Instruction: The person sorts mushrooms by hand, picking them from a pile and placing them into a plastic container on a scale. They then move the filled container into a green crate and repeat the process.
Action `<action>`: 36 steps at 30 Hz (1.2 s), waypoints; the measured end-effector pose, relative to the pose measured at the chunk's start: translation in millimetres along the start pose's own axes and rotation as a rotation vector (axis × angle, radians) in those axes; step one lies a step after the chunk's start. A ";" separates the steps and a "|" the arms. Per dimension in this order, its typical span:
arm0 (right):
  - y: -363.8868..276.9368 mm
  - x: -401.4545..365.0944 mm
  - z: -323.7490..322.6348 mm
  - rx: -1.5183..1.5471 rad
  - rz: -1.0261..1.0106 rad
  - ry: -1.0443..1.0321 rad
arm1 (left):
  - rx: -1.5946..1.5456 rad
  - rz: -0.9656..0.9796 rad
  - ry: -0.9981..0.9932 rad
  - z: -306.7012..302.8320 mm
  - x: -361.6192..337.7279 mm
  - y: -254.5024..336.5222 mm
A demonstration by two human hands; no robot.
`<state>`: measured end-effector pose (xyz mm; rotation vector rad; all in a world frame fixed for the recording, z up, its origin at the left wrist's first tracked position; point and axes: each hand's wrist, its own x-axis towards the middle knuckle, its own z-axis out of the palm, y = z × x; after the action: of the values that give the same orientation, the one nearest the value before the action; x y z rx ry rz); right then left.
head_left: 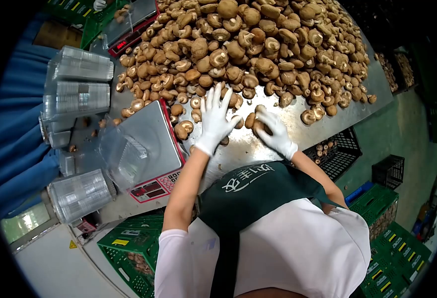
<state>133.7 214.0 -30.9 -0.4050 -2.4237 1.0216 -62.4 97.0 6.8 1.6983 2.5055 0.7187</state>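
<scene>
A large heap of brown shiitake mushrooms covers the far side of the metal table. My left hand, in a white glove, reaches to the near edge of the heap. Its fingers are spread and lie flat among several mushrooms, with nothing gripped. To its right, my right hand, also gloved in white, is closed around a shiitake mushroom just above the bare metal. Another mushroom lies between the two hands, beside the right fingertips.
Left of my hands stands a scale with a clear plastic tray on it. Stacks of clear trays line the left edge. A second scale sits farther off. Below are a black crate and green crates.
</scene>
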 end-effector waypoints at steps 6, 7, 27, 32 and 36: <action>-11.0 3.8 6.1 -0.330 -0.044 -0.136 | -0.025 0.099 -0.166 31.3 -20.7 2.3; -17.7 -5.5 8.1 -0.374 -0.051 -0.198 | -0.070 0.164 -0.111 31.4 -39.9 5.3; 18.8 36.2 12.0 -0.280 0.313 -0.126 | -0.001 -0.071 -0.113 10.5 -69.9 -8.1; 30.5 -6.0 -4.5 -0.102 0.401 0.095 | -0.114 -0.039 -0.113 13.6 -141.0 -4.9; 8.9 -17.2 -13.2 0.010 0.480 0.084 | -0.126 -0.106 -0.080 -1.0 -144.7 2.0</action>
<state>156.0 220.2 -34.7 -1.0402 -2.2939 1.1779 -2.5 -31.0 -24.5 1.5112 2.4194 0.7653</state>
